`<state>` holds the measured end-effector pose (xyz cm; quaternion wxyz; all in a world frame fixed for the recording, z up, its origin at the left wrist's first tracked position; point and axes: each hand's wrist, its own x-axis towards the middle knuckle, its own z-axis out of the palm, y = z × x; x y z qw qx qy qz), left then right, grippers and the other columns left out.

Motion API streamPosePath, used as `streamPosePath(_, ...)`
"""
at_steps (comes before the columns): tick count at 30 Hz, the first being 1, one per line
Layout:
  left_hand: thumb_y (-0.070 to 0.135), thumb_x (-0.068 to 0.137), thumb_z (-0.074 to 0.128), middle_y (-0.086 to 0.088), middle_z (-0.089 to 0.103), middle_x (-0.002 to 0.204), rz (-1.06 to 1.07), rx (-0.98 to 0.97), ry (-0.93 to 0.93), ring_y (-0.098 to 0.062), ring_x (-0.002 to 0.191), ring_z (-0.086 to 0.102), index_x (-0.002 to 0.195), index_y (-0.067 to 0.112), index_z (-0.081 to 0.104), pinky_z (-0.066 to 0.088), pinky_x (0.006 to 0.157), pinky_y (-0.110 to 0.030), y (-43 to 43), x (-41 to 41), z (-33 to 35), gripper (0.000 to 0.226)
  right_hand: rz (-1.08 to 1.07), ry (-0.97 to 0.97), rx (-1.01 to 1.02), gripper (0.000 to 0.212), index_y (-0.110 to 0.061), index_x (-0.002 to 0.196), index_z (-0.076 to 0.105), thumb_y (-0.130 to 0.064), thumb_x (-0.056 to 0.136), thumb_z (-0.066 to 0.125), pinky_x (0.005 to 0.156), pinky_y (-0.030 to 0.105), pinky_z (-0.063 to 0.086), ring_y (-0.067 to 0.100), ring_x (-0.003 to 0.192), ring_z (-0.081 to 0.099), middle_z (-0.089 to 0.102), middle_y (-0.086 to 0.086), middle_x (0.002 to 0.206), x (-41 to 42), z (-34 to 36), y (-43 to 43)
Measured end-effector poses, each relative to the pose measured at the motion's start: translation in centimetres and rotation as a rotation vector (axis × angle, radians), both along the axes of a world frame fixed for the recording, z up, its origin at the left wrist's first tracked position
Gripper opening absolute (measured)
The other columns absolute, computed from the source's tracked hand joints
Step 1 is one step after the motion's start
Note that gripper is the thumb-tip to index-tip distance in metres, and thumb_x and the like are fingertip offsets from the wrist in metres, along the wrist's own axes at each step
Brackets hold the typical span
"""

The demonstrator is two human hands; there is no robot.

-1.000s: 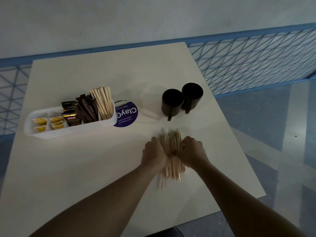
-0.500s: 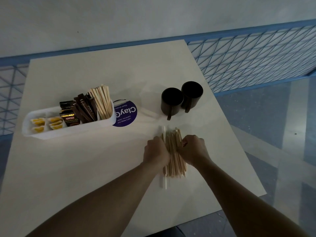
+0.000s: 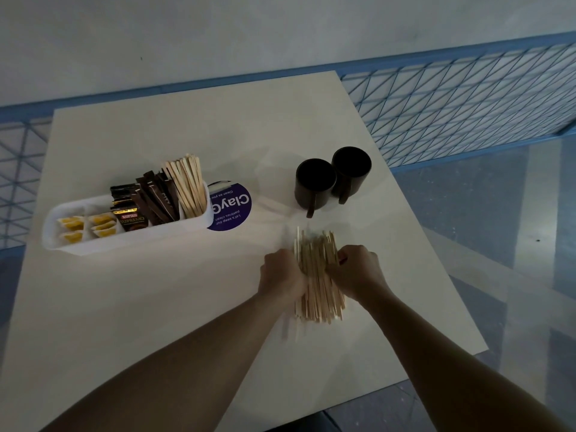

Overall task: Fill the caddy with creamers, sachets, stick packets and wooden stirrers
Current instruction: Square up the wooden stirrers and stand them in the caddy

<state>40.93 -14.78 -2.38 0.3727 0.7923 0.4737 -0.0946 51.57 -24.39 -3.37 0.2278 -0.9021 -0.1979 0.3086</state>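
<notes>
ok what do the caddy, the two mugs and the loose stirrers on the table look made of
The caddy looks like smooth white plastic: rounded moulded corners, faintly translucent walls. The mugs are dark and matte; ceramic or plastic, unclear. The stirrers look like bare pale wood: thin flat strips, no sheen.

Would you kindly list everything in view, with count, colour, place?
caddy: one, white, table's left
creamers: several, yellow, caddy's left end
sachets: few, dark, caddy's middle
stick packets: several, brown, leaning beside sachets
caddy stirrers: bunch, wood, caddy's right end
loose stirrers: bundle, pale wood, between hands
mugs: two, black, beyond bundle
sticker: one, purple, right of caddy
table: one, cream, centre
railing: one, blue mesh, behind table
left hand: grips bundle's left side
right hand: grips bundle's right side
</notes>
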Motion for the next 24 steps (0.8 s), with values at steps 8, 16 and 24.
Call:
streamPosePath(8, 0.022, 0.091, 0.063, -0.007, 0.070, 0.099, 0.012, 0.035, 0.002, -0.021, 0.087, 0.068, 0.104, 0.009, 0.064, 0.045, 0.060, -0.021, -0.48, 0.31, 0.42, 0.018, 0.005, -0.012, -0.017, 0.010, -0.008, 0.081, 0.066, -0.009, 0.086, 0.058, 0.051, 0.028, 0.048, 0.022, 0.065, 0.062, 0.065, 0.008, 0.078, -0.20, -0.39, -0.02)
streamPosePath(16, 0.017, 0.091, 0.061, -0.010, 0.069, 0.102, 0.009, 0.044, 0.023, -0.026, 0.095, 0.068, 0.105, 0.007, 0.064, 0.052, 0.069, -0.027, -0.66, 0.80, 0.40, 0.018, -0.014, 0.012, -0.015, 0.011, -0.007, 0.082, 0.066, -0.010, 0.085, 0.055, 0.051, 0.028, 0.046, 0.025, 0.071, 0.064, 0.066, 0.012, 0.082, -0.23, -0.33, -0.42)
streamPosePath(24, 0.012, 0.091, 0.059, -0.010, 0.069, 0.099, 0.038, -0.005, -0.002, -0.023, 0.086, 0.067, 0.104, 0.006, 0.066, 0.052, 0.064, -0.025, -0.19, 0.12, 0.02, 0.016, -0.069, 0.093, 0.017, 0.009, -0.010, 0.090, 0.063, -0.014, 0.089, 0.055, 0.053, 0.027, 0.050, 0.023, 0.072, 0.065, 0.065, 0.011, 0.087, -0.04, 0.46, -0.42)
